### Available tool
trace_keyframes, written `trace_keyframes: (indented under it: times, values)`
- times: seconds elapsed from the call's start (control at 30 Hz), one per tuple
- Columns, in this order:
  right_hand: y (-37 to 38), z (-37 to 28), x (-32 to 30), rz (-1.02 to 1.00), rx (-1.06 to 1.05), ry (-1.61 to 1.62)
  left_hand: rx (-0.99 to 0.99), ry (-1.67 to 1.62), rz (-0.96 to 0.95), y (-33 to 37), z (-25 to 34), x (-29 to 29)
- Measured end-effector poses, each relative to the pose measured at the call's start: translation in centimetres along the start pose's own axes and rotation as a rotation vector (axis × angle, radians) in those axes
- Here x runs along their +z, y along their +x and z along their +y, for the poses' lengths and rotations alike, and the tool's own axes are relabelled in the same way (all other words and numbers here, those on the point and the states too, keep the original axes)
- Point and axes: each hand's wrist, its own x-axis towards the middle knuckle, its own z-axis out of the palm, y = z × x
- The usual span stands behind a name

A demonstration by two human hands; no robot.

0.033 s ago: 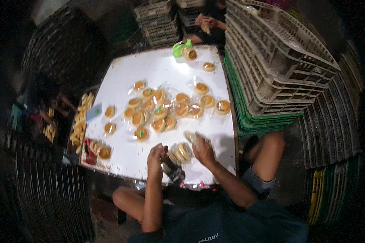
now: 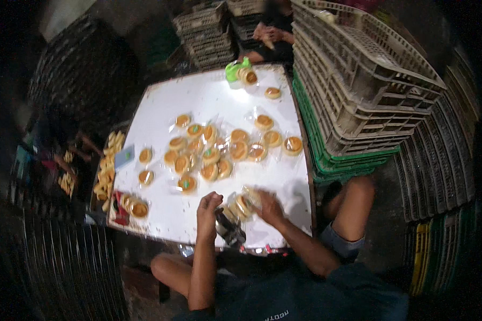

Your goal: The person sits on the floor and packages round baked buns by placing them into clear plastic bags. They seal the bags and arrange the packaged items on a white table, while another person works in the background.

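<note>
Near the table's front edge, my right hand (image 2: 270, 208) is closed on a clear-wrapped bun (image 2: 250, 196), at the far end of a short row of wrapped buns (image 2: 240, 206). Its fingers are partly smeared by motion. My left hand (image 2: 206, 214) is raised on the left of that row with curled fingers; whether something small is between them is hidden. Right beside it stands a dark tape dispenser (image 2: 230, 231). Many round golden-topped buns in clear wrappers (image 2: 209, 156) lie scattered over the middle of the white table (image 2: 160, 112), a few with green marks.
Tall stacked plastic crates (image 2: 353, 91) border the table's right side. A red-wrapped row of buns (image 2: 136, 207) lies at the left corner, a green-wrapped one (image 2: 246, 75) at the far edge. Unwrapped bread pieces (image 2: 106, 174) are heaped at left. Another person's hands (image 2: 267, 35) show beyond the table.
My right hand has lowered the wrapped bun toward the row. My left hand has turned slightly, its fingertips shifting right. The whole view has shifted a little.
</note>
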Motion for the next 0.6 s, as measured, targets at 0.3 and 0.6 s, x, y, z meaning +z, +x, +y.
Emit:
trace_keyframes:
  times: [0.3,0.6]
  values:
    - [0.2,-3.7,-0.7,-0.299,0.24,0.007,0.697,1.403,0.167,22.2,-4.3,2.8]
    - [4.9,-4.7,-3.7,0.061,0.197,0.309,0.642,0.979,0.208,20.1,-1.4,2.6]
